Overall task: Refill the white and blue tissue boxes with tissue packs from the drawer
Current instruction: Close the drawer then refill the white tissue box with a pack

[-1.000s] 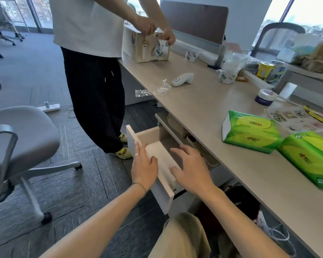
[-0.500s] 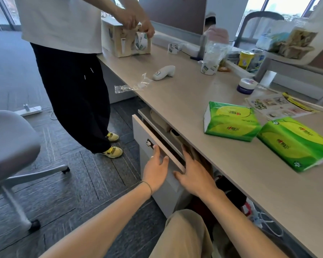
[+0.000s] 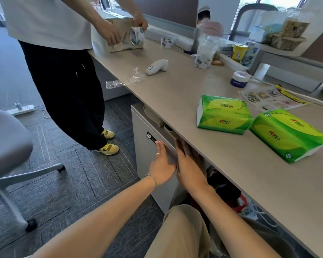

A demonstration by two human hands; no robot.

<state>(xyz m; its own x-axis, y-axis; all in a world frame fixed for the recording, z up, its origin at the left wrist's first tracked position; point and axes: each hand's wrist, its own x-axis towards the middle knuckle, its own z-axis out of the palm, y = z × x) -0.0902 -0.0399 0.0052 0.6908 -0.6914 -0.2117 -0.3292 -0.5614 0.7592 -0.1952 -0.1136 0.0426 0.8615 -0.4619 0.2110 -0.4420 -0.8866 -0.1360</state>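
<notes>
Two green tissue packs lie on the desk, one [image 3: 223, 116] nearer the middle and one [image 3: 287, 134] to its right. The white drawer [image 3: 147, 146] under the desk edge is pushed in flush with its cabinet. My left hand [image 3: 161, 164] lies flat against the drawer front, fingers together. My right hand [image 3: 189, 162] rests beside it at the drawer's right edge, its fingertips tucked under the desk top. Neither hand holds anything. No white or blue tissue box shows in view.
A person in a white shirt [image 3: 50, 25] stands at the desk's far end, handling a cardboard box [image 3: 117, 32] and tape roll [image 3: 136, 36]. A white handheld device [image 3: 156, 67], plastic wrap [image 3: 125, 81], a jar [image 3: 239, 79], leaflets [image 3: 272, 98] lie about. A grey chair [image 3: 6, 146] stands left.
The drawer was open with both hands on it; it slid inward and is now shut. Both hands followed it toward the desk. My view shifted right.
</notes>
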